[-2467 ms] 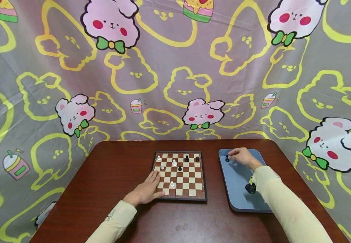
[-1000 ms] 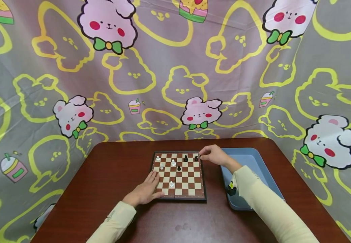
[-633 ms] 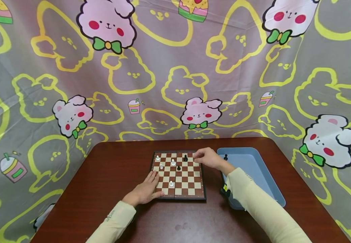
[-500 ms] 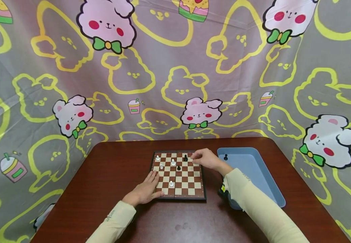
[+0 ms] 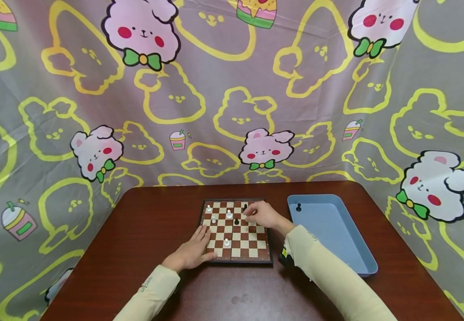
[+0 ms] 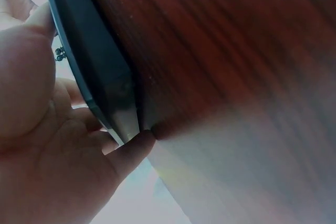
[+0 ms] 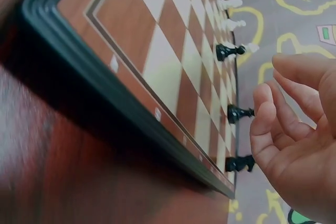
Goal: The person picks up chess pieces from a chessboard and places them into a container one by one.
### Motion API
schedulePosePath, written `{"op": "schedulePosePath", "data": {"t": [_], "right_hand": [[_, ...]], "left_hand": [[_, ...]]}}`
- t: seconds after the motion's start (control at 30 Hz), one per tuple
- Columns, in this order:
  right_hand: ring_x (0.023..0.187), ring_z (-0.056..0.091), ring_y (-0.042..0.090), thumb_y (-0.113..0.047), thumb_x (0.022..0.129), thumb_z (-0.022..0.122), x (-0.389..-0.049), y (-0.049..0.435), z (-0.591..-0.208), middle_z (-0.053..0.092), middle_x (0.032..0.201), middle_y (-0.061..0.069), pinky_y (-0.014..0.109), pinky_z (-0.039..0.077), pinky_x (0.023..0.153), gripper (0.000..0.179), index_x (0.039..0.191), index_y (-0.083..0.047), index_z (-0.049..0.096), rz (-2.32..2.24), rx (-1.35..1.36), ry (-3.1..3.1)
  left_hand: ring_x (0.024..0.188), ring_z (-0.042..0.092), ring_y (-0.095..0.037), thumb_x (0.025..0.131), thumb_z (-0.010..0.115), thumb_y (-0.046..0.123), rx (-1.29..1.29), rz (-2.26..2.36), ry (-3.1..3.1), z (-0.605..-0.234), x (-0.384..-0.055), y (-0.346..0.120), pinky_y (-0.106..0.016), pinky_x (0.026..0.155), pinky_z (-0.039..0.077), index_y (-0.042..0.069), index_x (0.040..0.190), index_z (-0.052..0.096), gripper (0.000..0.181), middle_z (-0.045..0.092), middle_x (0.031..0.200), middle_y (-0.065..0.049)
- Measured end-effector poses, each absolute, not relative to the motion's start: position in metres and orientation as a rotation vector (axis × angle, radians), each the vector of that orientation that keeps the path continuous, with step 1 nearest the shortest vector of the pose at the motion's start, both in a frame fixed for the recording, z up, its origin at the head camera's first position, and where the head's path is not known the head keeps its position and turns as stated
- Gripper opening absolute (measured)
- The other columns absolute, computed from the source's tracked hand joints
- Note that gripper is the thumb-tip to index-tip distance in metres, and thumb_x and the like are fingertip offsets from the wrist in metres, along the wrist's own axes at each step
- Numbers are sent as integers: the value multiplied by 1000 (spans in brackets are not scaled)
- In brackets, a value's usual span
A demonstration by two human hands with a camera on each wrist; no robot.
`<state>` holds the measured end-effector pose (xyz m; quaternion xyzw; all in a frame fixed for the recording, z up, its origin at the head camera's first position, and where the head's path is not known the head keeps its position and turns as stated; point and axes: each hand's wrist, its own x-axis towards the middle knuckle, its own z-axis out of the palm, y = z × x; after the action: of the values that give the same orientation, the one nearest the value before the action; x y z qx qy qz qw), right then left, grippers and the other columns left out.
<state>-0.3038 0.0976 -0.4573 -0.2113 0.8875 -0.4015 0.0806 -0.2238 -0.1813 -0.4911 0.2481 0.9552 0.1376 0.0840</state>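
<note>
My right hand (image 5: 261,214) hovers above the chessboard (image 5: 252,252), fingers loosely bent and thumb apart, with nothing between them in the right wrist view. Nearby on the board are a black pawn (image 7: 227,52), a taller black chess piece (image 7: 239,113) and a black knight (image 7: 239,163); the knight is hidden behind the hand in the head view. White pieces stand farther left, among them one white piece (image 5: 229,214) and a white pawn (image 5: 226,242). My left hand (image 5: 191,252) rests on the board's left edge, fingers extended, thumb at the front corner (image 6: 131,153).
A blue tray (image 5: 336,236) lies to the right of the board, with a black chess piece (image 5: 298,207) at its far left corner. Both sit on a dark red wooden table (image 5: 151,218). A patterned cloth (image 5: 199,120) hangs behind and at the sides.
My right hand has let go of the black piece in the tray and moved left over the board, passing the knight and the taller black piece. The left hand stays put.
</note>
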Motion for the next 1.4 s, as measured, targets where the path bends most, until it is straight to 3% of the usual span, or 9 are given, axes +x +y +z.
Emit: {"op": "schedulePosePath", "data": {"t": [0.13,0.43,0.83,1.4], "right_hand": [[78,59,14,-13,89,67,-307,92,-465,64,99,1,32,49,66,20,108,-7,69,-1211,-624,2618],[85,61,18,-10,87,68,-308,81,-473,65,97,4,34,50,69,23,109,-2,68,-1250,-612,2623],[89,60,19,-9,88,67,-313,72,-481,65,99,5,33,50,71,23,110,-4,68,-1199,-653,2634],[83,60,14,-9,89,66,-315,65,-483,65,97,2,31,50,67,17,106,-8,69,-1182,-648,2609]], "left_hand": [[141,10,-37,92,54,49,737,415,2854,-490,-223,-180,-47,99,37,-8,145,26,83,13,153,-26],[141,10,-38,92,55,48,741,406,2857,-488,-222,-180,-47,101,35,-9,144,27,83,14,152,-27],[141,10,-37,92,54,50,731,395,2864,-490,-224,-180,-46,101,35,-8,145,27,84,14,153,-26],[141,10,-37,92,54,50,732,406,2862,-491,-226,-182,-47,101,35,-8,145,27,84,15,152,-26]]}}
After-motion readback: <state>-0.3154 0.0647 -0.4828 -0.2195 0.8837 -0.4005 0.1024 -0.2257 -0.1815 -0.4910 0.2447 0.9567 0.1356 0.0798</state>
